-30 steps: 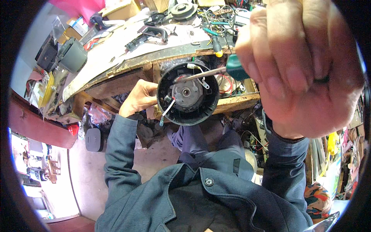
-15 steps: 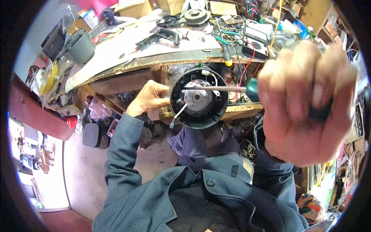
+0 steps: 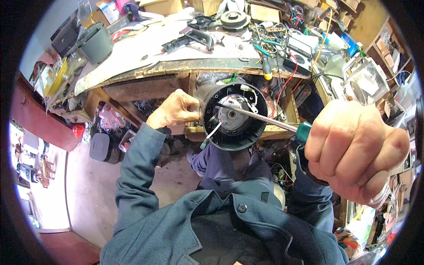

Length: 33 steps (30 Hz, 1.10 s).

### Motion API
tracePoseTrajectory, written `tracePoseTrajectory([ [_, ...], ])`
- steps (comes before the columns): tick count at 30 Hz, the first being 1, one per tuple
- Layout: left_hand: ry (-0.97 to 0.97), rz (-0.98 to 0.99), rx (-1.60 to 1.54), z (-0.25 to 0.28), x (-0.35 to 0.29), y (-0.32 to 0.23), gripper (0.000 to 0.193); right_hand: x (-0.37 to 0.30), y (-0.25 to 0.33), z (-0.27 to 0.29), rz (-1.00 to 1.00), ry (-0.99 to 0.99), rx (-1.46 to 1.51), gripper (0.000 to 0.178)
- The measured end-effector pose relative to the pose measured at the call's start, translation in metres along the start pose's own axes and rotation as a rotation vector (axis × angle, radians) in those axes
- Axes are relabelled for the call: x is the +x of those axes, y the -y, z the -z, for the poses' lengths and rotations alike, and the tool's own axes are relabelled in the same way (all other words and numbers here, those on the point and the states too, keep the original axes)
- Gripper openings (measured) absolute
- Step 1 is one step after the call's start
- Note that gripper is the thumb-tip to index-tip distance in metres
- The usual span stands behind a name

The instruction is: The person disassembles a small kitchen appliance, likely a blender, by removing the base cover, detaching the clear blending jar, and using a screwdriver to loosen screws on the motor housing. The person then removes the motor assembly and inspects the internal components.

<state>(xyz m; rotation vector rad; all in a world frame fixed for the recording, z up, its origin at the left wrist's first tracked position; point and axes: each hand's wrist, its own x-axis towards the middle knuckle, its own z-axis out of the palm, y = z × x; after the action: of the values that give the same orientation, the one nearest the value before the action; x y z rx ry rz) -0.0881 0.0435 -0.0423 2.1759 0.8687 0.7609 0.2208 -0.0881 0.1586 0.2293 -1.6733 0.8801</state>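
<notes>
A round black housing [image 3: 240, 142], its open top facing up, is held in front of me above my lap. Inside it sits a silver motor [image 3: 229, 118] with a white lead [image 3: 214, 130] running over the near-left rim. My left hand [image 3: 176, 109] is closed on the left side of the housing, its fingertips partly hidden. In my right hand [image 3: 355, 150] is a screwdriver [image 3: 271, 121] with a green handle, gripped in a fist. Its long metal shaft slants across the housing's mouth, and the tip lies over the motor's upper left; whether it touches cannot be told.
A cluttered workbench [image 3: 128, 57] spans the far side, its edge just beyond the housing. On it are a grey-green pot [image 3: 95, 46], a black plastic handle part [image 3: 198, 37], a yellow-tipped screwdriver [image 3: 266, 68], a multimeter [image 3: 298, 59] and tangled wires. A black bin [image 3: 104, 146] stands on the floor.
My right hand has dropped and come nearer to me, so the screwdriver shaft now slopes instead of lying nearly level. The housing sits slightly further right in the picture, with my left hand still on it.
</notes>
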Motion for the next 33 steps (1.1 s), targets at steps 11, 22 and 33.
tracePoseTrajectory([
  [11,-0.006,-0.021,0.08,0.003,-0.001,-0.006,0.035,0.01,-0.003,0.033,0.059,0.489,0.216,0.023],
  [22,-0.041,0.037,0.147,-0.001,-0.003,-0.012,0.031,-0.003,0.01,0.001,-0.143,-0.124,-0.03,0.034],
  [33,0.017,0.018,0.106,0.005,-0.001,-0.029,0.031,0.007,0.009,0.01,-0.06,0.17,0.005,0.023],
])
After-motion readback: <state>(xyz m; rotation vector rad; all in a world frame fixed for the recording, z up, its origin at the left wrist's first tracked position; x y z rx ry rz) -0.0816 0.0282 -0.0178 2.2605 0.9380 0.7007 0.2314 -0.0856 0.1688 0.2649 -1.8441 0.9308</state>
